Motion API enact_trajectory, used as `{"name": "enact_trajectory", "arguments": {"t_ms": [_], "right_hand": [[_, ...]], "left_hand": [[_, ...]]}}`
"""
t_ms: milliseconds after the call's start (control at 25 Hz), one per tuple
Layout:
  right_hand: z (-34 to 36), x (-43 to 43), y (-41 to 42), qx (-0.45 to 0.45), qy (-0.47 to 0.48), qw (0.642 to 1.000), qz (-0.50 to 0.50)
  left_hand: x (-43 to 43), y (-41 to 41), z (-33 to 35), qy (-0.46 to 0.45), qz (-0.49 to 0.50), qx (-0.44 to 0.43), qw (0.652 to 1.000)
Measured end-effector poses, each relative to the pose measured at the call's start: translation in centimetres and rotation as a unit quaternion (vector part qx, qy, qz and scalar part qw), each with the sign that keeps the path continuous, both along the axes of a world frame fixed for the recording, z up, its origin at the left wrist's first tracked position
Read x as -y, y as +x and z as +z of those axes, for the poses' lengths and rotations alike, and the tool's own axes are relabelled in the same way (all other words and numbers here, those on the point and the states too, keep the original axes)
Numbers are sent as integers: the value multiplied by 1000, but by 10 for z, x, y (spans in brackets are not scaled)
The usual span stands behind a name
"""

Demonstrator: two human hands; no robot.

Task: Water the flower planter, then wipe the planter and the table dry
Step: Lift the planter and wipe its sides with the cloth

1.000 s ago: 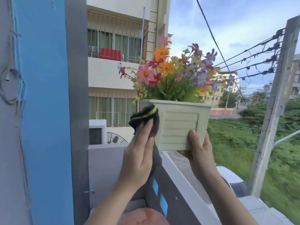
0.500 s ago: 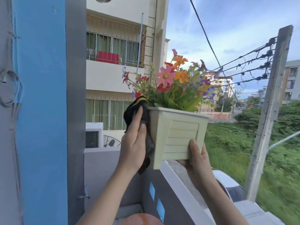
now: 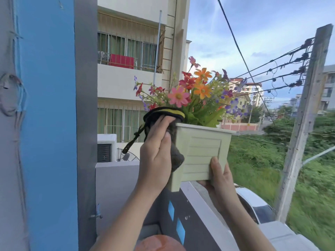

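A pale green square planter (image 3: 203,153) filled with colourful flowers (image 3: 197,95) is held up in the air above the balcony wall. My right hand (image 3: 221,180) grips its lower right corner, thumb on the front face and fingers underneath. My left hand (image 3: 155,154) presses a dark cloth with a yellow stripe (image 3: 163,113) flat against the planter's left side, with the fingertips near the rim. The cloth bunches over the rim edge and a strap hangs down from it on the left. No table is in view.
A grey balcony wall with blue diamonds (image 3: 204,211) runs below the planter. A blue and grey pillar (image 3: 47,124) stands close on the left. A round reddish-brown object (image 3: 159,243) sits at the bottom edge. Beyond are a parked car (image 3: 253,203), a concrete pole (image 3: 304,124) and wires.
The planter has turned so its left side faces my left hand. The cloth has slid from the front left corner round to that side and up to the rim.
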State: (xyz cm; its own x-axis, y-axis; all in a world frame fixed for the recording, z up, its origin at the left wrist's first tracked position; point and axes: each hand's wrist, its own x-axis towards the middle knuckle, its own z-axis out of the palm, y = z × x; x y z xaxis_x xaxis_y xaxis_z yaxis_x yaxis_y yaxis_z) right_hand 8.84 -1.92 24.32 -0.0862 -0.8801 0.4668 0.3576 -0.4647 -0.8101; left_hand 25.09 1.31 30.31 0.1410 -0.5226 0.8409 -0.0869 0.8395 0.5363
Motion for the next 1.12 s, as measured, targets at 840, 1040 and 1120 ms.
{"name": "enact_trajectory", "arguments": {"t_ms": [840,1040,1120], "right_hand": [[13,-1,-3,8,6,1000,-4],[14,-6,-3,26,6,999,31],[14,-5,-3,29,13,999,33]], "left_hand": [[16,10,-52,-30,-41,34,998],[44,24,-35,18,127,80,989],[47,31,-30,122,104,37,986]]}}
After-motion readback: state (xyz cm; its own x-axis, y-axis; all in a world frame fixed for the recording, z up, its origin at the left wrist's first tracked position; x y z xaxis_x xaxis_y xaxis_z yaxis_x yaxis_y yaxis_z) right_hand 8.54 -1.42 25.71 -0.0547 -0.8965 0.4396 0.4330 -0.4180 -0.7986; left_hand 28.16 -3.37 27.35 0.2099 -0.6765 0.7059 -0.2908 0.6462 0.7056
